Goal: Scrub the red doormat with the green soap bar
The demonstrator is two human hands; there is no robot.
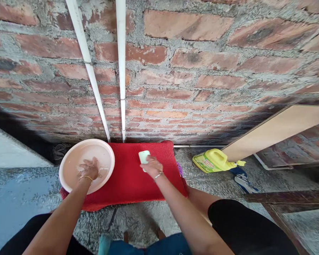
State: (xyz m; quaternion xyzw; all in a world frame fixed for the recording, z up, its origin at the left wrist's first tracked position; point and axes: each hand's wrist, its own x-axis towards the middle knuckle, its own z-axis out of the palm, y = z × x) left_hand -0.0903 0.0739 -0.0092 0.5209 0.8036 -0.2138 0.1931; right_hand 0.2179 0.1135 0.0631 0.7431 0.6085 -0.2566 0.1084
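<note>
A pale pink basin [64, 176] of water rests on the left end of a red cloth [124, 184]. My left hand [89, 168] is inside the basin, partly under the water, with its fingers spread and nothing in them. Over the middle of the cloth, my right hand [152, 166] has its fingers closed around the lower part of a pale green rounded block [144, 156]. The hand hides part of the block, and I cannot tell whether it touches the cloth.
Behind the cloth rises a brick wall [170, 94] with two white pipes [121, 71]. A yellow jug [214, 161] lies on its side on the concrete floor to the right, near a leaning board [276, 131] and a blue and white sandal [243, 182].
</note>
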